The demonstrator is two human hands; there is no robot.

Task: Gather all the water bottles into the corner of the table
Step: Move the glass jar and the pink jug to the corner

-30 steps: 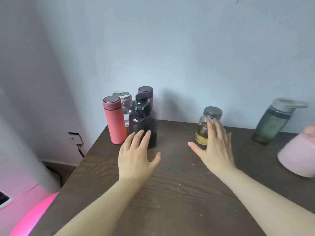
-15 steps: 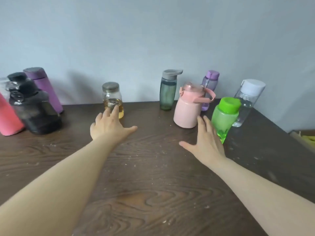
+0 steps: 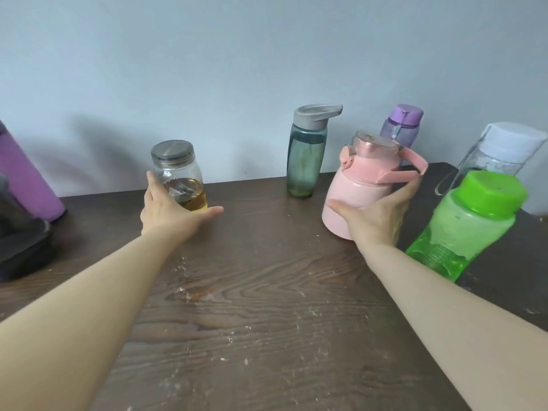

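Observation:
My left hand (image 3: pixel 169 212) wraps the lower part of a glass jar (image 3: pixel 178 170) with a metal lid and yellow liquid, standing near the wall. My right hand (image 3: pixel 379 215) grips the pink jug (image 3: pixel 361 185) low on its body, thumb on its left side, fingers under the handle. A grey-lidded teal bottle (image 3: pixel 305 161) stands between the two. A purple-capped bottle (image 3: pixel 401 126) stands behind the jug. At the right are a green bottle (image 3: pixel 465 229) and a clear white-capped bottle (image 3: pixel 498 152). At the left edge are a purple flask (image 3: pixel 23 179) and a black bottle (image 3: pixel 20 244).
The dark wooden table (image 3: pixel 252 307) runs back to a pale wall (image 3: pixel 237 54). Its right edge falls away behind the green bottle. White specks and a smear lie on the tabletop between my arms.
The view has swung right and closer to the table. My left hand has closed around the glass jar; my right hand has moved forward from beside the green bottle and taken hold of the pink jug.

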